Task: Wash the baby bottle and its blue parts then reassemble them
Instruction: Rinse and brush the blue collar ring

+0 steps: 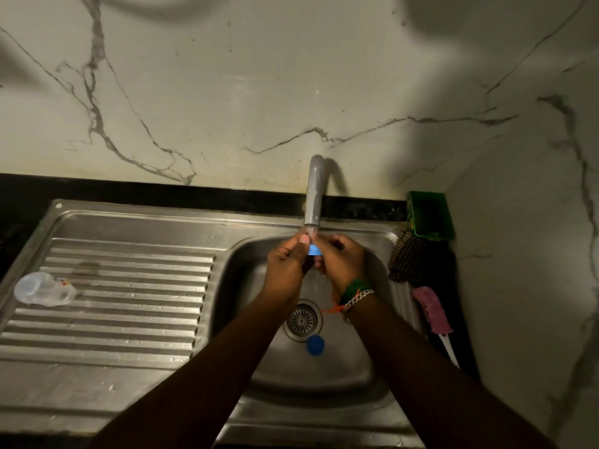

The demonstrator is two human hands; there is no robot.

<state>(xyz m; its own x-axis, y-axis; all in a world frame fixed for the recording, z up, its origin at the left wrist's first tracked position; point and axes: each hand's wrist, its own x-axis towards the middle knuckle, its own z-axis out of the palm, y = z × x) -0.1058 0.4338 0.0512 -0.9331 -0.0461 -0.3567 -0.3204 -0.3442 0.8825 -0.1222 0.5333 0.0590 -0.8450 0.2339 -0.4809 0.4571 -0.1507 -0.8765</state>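
Marble wall backs a steel sink (382, 241). Both hands, left hand (287, 265) and right hand (340, 262), pinch a blue ring (314, 250) under the tap (313, 196), rinsing. Below the fingers lies another blue part (315, 345); far left, the bottle (43, 288) waits. Next likely needs setting this aside.

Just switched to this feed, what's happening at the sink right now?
A person is rinsing a small blue part under the running tap, holding it between the left hand and the right hand over the sink basin. A second blue piece lies in the basin near the drain. The clear bottle lies on its side on the ribbed drainboard, untouched. Nothing is reassembled yet.
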